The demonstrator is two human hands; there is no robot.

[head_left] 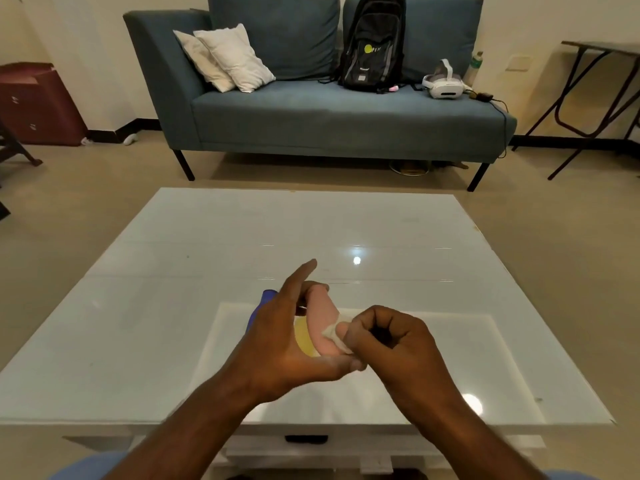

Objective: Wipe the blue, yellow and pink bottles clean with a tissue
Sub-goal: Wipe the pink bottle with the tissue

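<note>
Fingertips first: on my feed the right hand (388,336) has its fingers curled tight, pinching a small wad of white tissue (334,336) against the lower side of the pink bottle (322,320). The left hand (287,341) holds that bottle from the other side, thumb under its base and the inner fingers bent behind it, while the forefinger sticks out straight toward the sofa (311,109) and touches nothing I can see. The pink bottle is lifted off the white table (173,271), tilted with its top away from me. Just behind the left palm I can make out a slice of the yellow bottle (304,337) and the dark cap end of the blue bottle (265,299); whether they stand or lie on the table, I cannot tell, since the hand covers most of both. I judge the wiping to be mid-way on the pink one. Whether blue and yellow are already clean, the picture does not show; neither has tissue on it now, so I would count them as possibly outstanding. On the sofa sit two pale cushions (225,58), a black backpack (374,46) and a white headset (445,83).
</note>
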